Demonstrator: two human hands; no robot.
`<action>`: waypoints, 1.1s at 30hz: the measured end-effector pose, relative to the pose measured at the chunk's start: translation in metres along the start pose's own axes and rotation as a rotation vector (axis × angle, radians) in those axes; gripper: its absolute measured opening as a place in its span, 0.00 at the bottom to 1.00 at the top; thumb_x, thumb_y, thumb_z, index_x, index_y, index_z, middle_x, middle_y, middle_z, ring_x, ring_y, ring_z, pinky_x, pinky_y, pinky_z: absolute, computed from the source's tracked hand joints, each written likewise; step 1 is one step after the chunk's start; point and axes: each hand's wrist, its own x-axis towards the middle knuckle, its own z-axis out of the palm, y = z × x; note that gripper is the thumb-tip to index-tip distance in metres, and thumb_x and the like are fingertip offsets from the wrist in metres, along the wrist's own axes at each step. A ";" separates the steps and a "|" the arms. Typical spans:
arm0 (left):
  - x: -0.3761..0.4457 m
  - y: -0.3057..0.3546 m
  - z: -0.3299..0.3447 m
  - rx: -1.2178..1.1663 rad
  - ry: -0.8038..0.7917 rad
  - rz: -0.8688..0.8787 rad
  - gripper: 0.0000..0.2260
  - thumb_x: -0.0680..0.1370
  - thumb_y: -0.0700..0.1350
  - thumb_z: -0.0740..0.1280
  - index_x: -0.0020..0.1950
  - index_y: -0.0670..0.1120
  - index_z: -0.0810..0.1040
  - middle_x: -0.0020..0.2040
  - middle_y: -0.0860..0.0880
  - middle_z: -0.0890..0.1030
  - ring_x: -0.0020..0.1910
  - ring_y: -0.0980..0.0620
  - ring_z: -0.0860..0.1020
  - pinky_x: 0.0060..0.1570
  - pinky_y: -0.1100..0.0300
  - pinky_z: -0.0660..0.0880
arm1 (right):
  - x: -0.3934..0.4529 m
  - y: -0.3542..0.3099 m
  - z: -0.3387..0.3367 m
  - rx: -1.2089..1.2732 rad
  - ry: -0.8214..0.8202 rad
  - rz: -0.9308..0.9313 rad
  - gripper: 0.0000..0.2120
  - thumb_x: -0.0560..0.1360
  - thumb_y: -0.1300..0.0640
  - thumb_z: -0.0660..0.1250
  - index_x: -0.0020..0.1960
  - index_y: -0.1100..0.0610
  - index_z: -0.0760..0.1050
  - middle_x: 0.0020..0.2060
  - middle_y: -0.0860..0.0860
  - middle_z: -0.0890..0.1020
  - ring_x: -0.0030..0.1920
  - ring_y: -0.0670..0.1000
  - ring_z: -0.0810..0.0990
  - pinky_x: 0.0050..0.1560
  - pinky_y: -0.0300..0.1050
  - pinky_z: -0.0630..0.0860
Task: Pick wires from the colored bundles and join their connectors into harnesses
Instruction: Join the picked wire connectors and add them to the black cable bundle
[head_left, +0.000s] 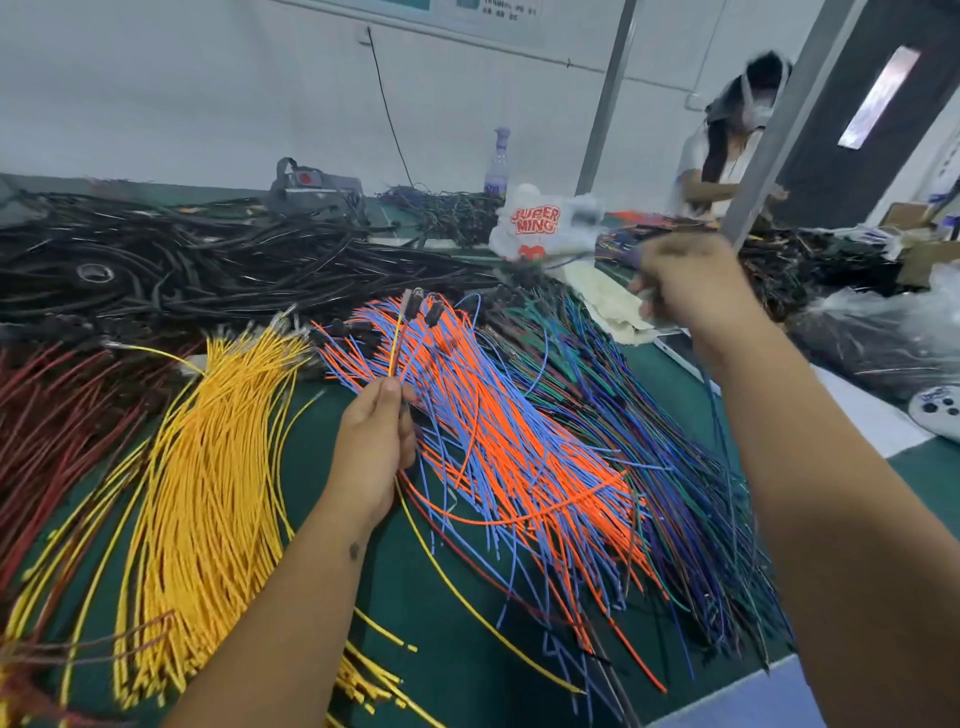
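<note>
The left hand (376, 441) grasps a few picked wires (397, 348) upright, above the orange-blue bundle (519, 441) on the green surface (447, 597). The right hand (691, 291), blurred, far right, pinches a thin blue wire (719, 415).

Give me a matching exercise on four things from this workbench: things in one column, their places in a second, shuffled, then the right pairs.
Things:
1. yellow wire bundle
2. dark red wire bundle
3. plastic bottle
4. left hand

Places:
A. far edge of the table, standing upright
B. far left of the table
C. between the dark red and the orange-and-blue wires
D. raised, gripping a few wires with connectors

Pairs: 1-C, 2-B, 3-A, 4-D
</note>
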 end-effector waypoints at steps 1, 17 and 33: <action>-0.001 0.000 0.000 -0.005 -0.007 -0.001 0.15 0.85 0.46 0.52 0.41 0.45 0.70 0.25 0.53 0.59 0.21 0.58 0.55 0.20 0.67 0.55 | -0.001 0.011 0.004 -0.122 -0.092 0.088 0.10 0.77 0.64 0.62 0.57 0.57 0.76 0.30 0.51 0.79 0.20 0.46 0.73 0.26 0.38 0.68; 0.000 0.001 -0.001 0.048 -0.010 -0.018 0.14 0.84 0.46 0.52 0.42 0.44 0.70 0.25 0.53 0.60 0.21 0.58 0.56 0.21 0.66 0.56 | -0.022 0.079 0.053 -1.084 -0.201 -0.080 0.12 0.81 0.53 0.61 0.61 0.56 0.74 0.57 0.58 0.79 0.56 0.61 0.78 0.52 0.51 0.74; 0.002 -0.002 -0.002 0.052 -0.022 0.006 0.14 0.85 0.46 0.52 0.41 0.45 0.69 0.24 0.55 0.60 0.21 0.58 0.56 0.21 0.67 0.56 | -0.015 -0.009 -0.022 -0.334 0.349 -0.181 0.15 0.74 0.53 0.64 0.46 0.66 0.80 0.35 0.62 0.76 0.37 0.55 0.72 0.41 0.50 0.71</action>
